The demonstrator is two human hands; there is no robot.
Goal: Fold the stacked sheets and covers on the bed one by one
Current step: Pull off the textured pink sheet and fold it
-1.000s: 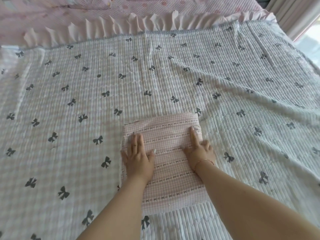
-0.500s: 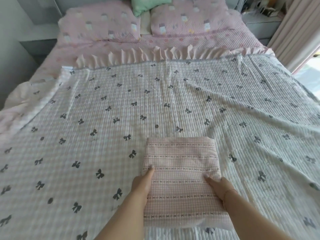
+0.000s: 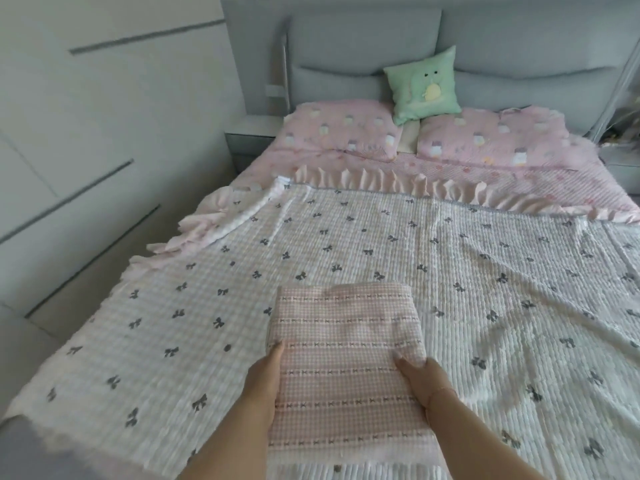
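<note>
In the lower middle of the frame a folded pink cover (image 3: 346, 362) was held flat between two hands, above the white quilt (image 3: 173, 341) that lay spread over the near part of the bed. The left hand (image 3: 265, 382) gripped its left edge, thumb on top and the fingers hidden beneath; the right hand (image 3: 417, 382) gripped the right edge the same way. The folded piece showed a small pink check with rows of tiny dark bows. The quilt carried scattered grey bows and dots and ended in a pink frill (image 3: 398, 188) across the middle of the frame. Beyond it, at upper centre, lay two pink pillows (image 3: 346, 129) and a green cushion (image 3: 424, 84) with what seemed a pale animal figure, leaning against the grey headboard (image 3: 363, 39). No writing or label could be read anywhere.
</note>
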